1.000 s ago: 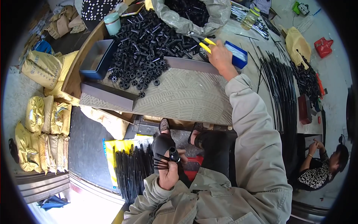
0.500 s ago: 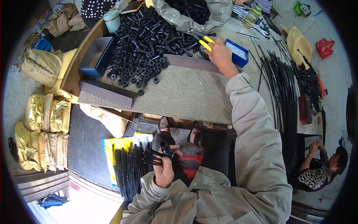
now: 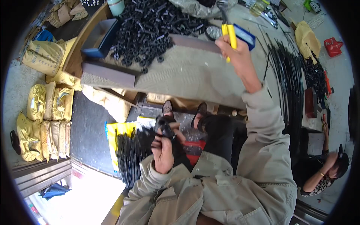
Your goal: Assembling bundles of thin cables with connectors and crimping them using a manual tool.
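My right hand (image 3: 240, 54) is raised over the table's right part, closed around the yellow handles of a pair of pliers (image 3: 231, 36). Their metal head points up and away from me. Low over my lap, my left hand (image 3: 162, 155) grips a black tubular part with thin prongs (image 3: 164, 127), smeared by motion. On the table, a heap of small black plastic fittings (image 3: 144, 33) lies beyond both hands. A blue box (image 3: 243, 35) stands just behind my right hand.
A dark blue bin (image 3: 98, 37) stands left of the heap. Long black rods (image 3: 287, 82) lie at right; more rods (image 3: 131, 153) stand in a bundle beside my left hand. Yellow sacks (image 3: 35, 101) are stacked at left. Another person (image 3: 322, 172) sits at lower right.
My right hand has lifted the pliers off the table toward me, and they now point upward. My left hand keeps its black part, slightly higher in view. The other person has raised an arm.
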{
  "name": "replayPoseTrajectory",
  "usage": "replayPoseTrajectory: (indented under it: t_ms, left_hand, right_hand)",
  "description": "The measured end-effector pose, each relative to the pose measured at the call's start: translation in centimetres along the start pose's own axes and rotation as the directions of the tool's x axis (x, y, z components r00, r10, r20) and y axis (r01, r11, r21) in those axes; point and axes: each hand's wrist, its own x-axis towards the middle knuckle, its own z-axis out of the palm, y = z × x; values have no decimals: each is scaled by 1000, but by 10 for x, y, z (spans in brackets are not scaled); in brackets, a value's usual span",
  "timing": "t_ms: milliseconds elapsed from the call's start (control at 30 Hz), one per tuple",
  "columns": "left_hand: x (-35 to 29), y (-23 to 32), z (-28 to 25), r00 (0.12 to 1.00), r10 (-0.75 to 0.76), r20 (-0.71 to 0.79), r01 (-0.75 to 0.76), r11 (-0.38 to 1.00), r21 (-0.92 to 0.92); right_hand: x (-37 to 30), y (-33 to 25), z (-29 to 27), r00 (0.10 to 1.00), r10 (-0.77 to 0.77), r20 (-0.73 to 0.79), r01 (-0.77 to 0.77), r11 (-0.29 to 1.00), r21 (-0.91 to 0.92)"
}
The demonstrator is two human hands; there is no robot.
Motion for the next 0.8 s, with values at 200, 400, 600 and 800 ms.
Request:
replayPoseTrajectory:
  t_ms: [200,400,600,800]
  left_hand:
    - [-5,21,30,972,46,228,-32,997,-68]
    - [-35,23,41,974,135,181,-135,991,-11]
    - [-50,28,48,971,167,172,-170,985,3]
    - [-60,27,46,978,88,188,-92,996,10]
  right_hand:
    - [-158,-37,65,962,59,265,-224,725,652]
    - [-202,-58,79,989,31,144,-126,684,718]
    - [-220,-56,74,988,-114,108,11,735,678]
    - [-229,-54,75,978,-207,-10,175,803,569]
